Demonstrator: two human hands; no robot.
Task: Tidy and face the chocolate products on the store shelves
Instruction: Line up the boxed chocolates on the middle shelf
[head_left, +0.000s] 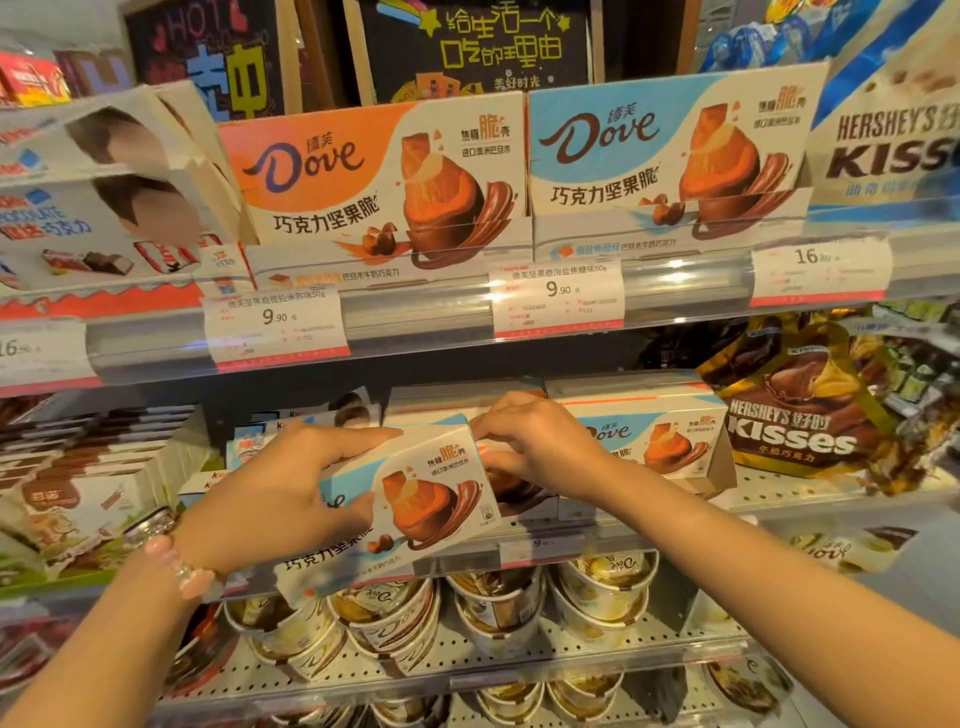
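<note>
A blue-and-white Dove chocolate box (426, 493) is tilted at the front of the middle shelf. My left hand (280, 488) grips its left end, thumb on the face and fingers along the top edge. My right hand (540, 447) pinches the box's upper right corner, in front of another box (511, 488) that it mostly hides. A matching blue Dove box (660, 441) stands upright just right of my right hand. On the upper shelf, an orange Dove display box (374, 182) and a blue Dove display box (665, 150) face forward side by side.
Hershey's Kisses bags (800, 415) fill the right of the middle shelf. Kinder boxes (88, 208) stand upper left, brown-and-white boxes (78, 478) middle left. Dove cups (498, 608) crowd the lower shelf. Price tags (558, 296) line the shelf rails.
</note>
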